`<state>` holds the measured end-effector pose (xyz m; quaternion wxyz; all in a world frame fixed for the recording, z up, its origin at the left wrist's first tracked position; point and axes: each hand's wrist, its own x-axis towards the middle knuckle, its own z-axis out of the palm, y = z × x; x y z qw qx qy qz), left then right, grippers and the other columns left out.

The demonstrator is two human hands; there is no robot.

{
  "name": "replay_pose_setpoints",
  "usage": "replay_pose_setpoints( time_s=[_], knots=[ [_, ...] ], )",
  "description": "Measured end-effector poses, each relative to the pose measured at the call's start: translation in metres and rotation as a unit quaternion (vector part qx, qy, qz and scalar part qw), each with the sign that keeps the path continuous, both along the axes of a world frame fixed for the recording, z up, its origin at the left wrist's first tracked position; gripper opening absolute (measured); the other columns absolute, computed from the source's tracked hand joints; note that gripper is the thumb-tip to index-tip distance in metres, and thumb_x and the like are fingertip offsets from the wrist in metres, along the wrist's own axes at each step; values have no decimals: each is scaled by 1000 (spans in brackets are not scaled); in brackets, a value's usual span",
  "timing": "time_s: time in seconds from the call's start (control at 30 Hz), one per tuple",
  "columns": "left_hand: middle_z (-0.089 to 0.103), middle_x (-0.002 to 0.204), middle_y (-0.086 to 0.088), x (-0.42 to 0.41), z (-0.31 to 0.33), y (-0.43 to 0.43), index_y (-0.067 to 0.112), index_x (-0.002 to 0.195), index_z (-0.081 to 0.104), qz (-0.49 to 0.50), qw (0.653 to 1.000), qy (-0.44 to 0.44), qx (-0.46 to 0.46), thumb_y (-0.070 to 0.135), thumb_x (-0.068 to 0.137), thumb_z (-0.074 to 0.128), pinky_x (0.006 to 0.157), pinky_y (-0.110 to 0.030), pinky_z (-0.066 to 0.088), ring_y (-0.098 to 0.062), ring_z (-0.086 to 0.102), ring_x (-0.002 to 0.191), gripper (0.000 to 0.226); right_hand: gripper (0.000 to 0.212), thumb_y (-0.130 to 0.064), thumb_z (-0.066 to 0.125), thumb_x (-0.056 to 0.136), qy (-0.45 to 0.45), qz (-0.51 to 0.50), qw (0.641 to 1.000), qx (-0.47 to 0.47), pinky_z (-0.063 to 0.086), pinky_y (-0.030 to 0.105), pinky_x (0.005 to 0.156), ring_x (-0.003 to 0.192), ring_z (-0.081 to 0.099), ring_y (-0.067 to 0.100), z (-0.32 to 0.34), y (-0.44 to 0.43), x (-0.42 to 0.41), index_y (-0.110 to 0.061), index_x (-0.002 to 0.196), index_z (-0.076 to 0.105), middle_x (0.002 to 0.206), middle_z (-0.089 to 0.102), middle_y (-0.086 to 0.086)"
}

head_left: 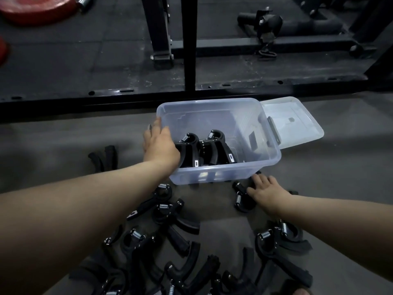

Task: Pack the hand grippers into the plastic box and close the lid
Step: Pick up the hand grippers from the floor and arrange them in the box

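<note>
Your left hand [160,145] lies across the left rim of the box [265,158], knuckles up, with one fingertip by the far left corner. The other fingers are hidden behind the back of the hand, so you cannot tell whether they hold anything. Your right hand [268,190] is down on the floor [340,167] just in front of the box's near right corner, fingers spread and fairly straight, resting on one gripper [242,199] without closing round it.

The box stands open on the floor. Two grippers [214,145] sit upright and side by side in its left half, springs at the top; the left one touches your left hand. The lid [297,122] lies flat behind the box's right end, partly tucked behind it.

Many loose grippers [170,211] lie scattered on the floor between your arms and towards you. A black rack [189,50] stands beyond the box, and a red plate [36,7] lies far left.
</note>
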<state>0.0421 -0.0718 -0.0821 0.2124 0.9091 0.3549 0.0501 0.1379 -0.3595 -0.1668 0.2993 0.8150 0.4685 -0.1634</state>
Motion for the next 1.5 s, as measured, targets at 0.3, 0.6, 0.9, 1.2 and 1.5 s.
replay_pose_setpoints(
  time_s=[0.3, 0.6, 0.9, 1.2, 1.5],
  knots=[
    [6, 161, 9, -1, 2, 1, 13, 113, 52, -2, 1000, 7, -17, -3, 72, 43, 115, -39, 24, -28, 14, 139, 45, 50, -6, 37, 93, 64, 54, 995, -49, 17, 60, 113, 145, 17, 34, 4, -7, -11, -7, 142, 30, 153, 18, 19],
    [6, 161, 8, -2, -2, 5, 16, 154, 15, 29, 997, -35, -55, -6, 76, 39, 115, -30, 17, -26, 14, 140, 85, 59, -43, 51, 76, 131, 125, 980, 79, 47, 40, 85, 99, 58, 30, 36, 15, -21, -15, 126, 37, 111, 58, 7],
    [22, 156, -3, -4, -6, 12, 18, 153, 20, 55, 990, -79, -105, -1, 83, 35, 116, -31, 15, -25, 18, 142, 75, 23, -10, 65, 85, 600, -341, 703, 169, 60, 38, 59, 76, 68, 27, 102, 66, -34, -10, 106, 55, 96, 69, 15],
    [31, 150, -9, -5, -14, 15, 16, 151, 26, 46, 991, -95, -85, 19, 99, 40, 113, -37, 24, -30, 29, 135, 54, 14, -21, 49, 91, 626, -468, 491, 385, 47, 26, 56, 64, 60, 13, 136, 107, 33, -17, 93, 62, 79, 60, 6],
    [43, 132, -16, 7, -3, 22, 12, 142, 39, 51, 994, -83, -55, 29, 103, 33, 102, -42, 32, -36, 38, 122, 43, 13, -20, 50, 90, 564, -535, 500, 381, 49, 25, 50, 58, 56, 16, 100, 131, 38, -14, 82, 59, 68, 58, 2]
  ],
)
